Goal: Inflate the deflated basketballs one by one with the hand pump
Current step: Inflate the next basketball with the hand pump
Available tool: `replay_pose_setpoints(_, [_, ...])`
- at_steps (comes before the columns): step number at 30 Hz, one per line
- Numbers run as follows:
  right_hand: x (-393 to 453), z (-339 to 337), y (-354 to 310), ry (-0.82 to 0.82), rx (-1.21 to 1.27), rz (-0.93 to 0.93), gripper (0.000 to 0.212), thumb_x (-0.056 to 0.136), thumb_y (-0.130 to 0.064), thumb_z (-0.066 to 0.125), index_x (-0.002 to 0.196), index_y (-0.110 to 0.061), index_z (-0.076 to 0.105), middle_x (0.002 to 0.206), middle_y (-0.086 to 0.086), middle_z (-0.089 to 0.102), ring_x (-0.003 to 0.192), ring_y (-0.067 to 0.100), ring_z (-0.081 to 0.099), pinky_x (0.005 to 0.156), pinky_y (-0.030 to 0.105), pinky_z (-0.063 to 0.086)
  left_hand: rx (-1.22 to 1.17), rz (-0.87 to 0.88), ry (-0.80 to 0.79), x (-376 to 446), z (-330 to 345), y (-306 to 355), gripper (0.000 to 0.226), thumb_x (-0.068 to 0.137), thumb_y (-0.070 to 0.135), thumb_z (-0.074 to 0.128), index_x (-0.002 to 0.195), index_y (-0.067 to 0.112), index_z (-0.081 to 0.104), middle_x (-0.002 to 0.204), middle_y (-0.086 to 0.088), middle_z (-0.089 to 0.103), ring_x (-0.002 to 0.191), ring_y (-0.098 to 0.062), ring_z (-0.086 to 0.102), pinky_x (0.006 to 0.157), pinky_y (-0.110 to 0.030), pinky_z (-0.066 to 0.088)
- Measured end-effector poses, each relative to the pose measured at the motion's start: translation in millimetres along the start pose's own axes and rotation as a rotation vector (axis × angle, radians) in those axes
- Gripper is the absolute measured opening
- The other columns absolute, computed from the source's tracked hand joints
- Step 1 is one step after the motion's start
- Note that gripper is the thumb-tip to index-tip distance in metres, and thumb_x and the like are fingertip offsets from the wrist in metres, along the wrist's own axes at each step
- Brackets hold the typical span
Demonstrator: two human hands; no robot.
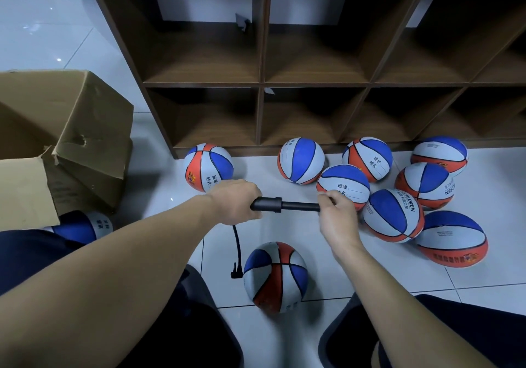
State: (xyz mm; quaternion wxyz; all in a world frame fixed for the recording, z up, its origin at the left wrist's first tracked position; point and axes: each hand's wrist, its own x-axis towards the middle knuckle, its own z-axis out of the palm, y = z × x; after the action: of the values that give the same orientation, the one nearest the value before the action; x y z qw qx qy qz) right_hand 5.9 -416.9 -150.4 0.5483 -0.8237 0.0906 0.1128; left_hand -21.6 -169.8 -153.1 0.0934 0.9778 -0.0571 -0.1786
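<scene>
A black hand pump (284, 205) lies level between my hands above the tiled floor. My left hand (234, 202) grips its thick barrel end. My right hand (337, 213) grips the handle end, with the thin rod showing between. A black hose (238, 249) hangs down from the barrel to a nozzle at the left side of a red, white and blue basketball (276, 276) on the floor between my knees. Whether the nozzle is inserted is not clear.
Several more basketballs (394, 215) lie in a cluster at the right, one (207, 166) at the left by the brown cubby shelf (260, 85). An open cardboard box (62, 139) stands at the left with another ball (85, 225) beside it.
</scene>
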Motion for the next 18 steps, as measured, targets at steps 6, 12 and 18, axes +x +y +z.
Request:
replay_pose_setpoints(6, [9.3,-8.6,9.1,0.129,0.075,0.036,0.024,0.098,-0.020,0.055,0.080,-0.005,0.049,0.071,-0.001,0.046,0.071,0.021,0.041,0.070,0.037,0.041,-0.011,-0.066,-0.024,-2.7,-1.8,-6.4,0.037,0.101,0.057,0.063,0.076,0.029,0.058,0.072,0.004,0.063,0.066,-0.019,0.062,0.058,-0.032,0.050])
replay_pose_setpoints(12, [-9.3,10.8,-0.8,0.146,0.011,-0.035,0.031,0.098,-0.013,0.051,0.069,-0.016,0.040,0.061,-0.010,0.040,0.066,0.020,0.037,0.065,0.039,0.035,0.029,-0.016,0.035,1.2,-0.9,16.7,0.035,0.102,0.055,0.062,0.082,0.026,0.062,0.071,0.005,0.062,0.065,-0.018,0.061,0.053,-0.030,0.041])
replay_pose_setpoints(18, [-30.9,28.8,0.0,0.084,-0.062,-0.070,0.027,0.107,-0.020,0.049,0.083,-0.008,0.053,0.076,0.003,0.056,0.071,0.020,0.050,0.064,0.038,0.040,0.028,0.030,0.047,1.3,4.4,35.2,0.038,0.103,0.056,0.061,0.083,0.023,0.062,0.070,0.005,0.059,0.063,-0.020,0.057,0.051,-0.031,0.032])
